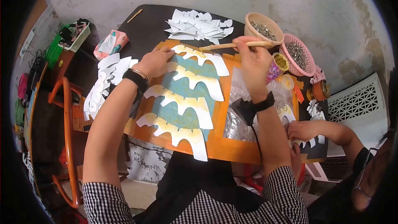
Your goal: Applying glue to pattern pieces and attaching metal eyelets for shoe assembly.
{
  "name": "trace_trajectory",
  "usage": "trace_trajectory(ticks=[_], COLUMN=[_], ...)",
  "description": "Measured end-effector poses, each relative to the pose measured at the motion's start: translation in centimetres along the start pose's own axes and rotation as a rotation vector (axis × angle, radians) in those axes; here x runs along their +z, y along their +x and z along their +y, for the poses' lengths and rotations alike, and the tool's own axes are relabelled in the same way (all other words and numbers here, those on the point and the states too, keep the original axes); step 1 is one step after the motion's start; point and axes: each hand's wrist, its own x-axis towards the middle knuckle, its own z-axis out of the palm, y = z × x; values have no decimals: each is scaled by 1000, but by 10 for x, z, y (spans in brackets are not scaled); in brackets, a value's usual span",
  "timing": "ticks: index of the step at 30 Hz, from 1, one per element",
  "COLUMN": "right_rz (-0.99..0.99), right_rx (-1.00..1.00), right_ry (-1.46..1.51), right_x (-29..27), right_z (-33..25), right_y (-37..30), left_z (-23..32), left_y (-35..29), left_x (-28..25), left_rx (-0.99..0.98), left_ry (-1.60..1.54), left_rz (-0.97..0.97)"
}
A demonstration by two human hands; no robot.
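Centre frame: left hand flat, ungripping, on top white cutout; right hand grasping brush; lower three cutouts already yellow-glued; top one left.

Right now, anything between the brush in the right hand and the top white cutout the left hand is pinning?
Nothing visible. The right hand holds the brush with its tip at the top white cutout, which the left hand presses at its left end. The baskets sit behind the right hand, off that path.
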Motion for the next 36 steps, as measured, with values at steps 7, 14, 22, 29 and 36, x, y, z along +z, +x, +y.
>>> trace_trajectory(ticks=[7, 14, 22, 29, 36], right_rz=[-103, -120, -205, -273, -250], right_rx=[109, -28, -98, -76, -146], right_ry=[-65, -162, -166, -55, -252], right_x=[2, -14, -24, -24, -30], right_z=[0, -4, -3, -19, -17], right_y=[-8, -8, -19, -25, -24], left_z=[-2, -1, -4, -1, 2], left_y=[-1, -3, -1, -1, -2], left_x=[3, 0, 3, -1, -3], left_rx=[-7, -2, 8, 4, 4], left_ry=[-7, -4, 8, 2, -2], left_rz=[18, 0, 6, -11, -5])
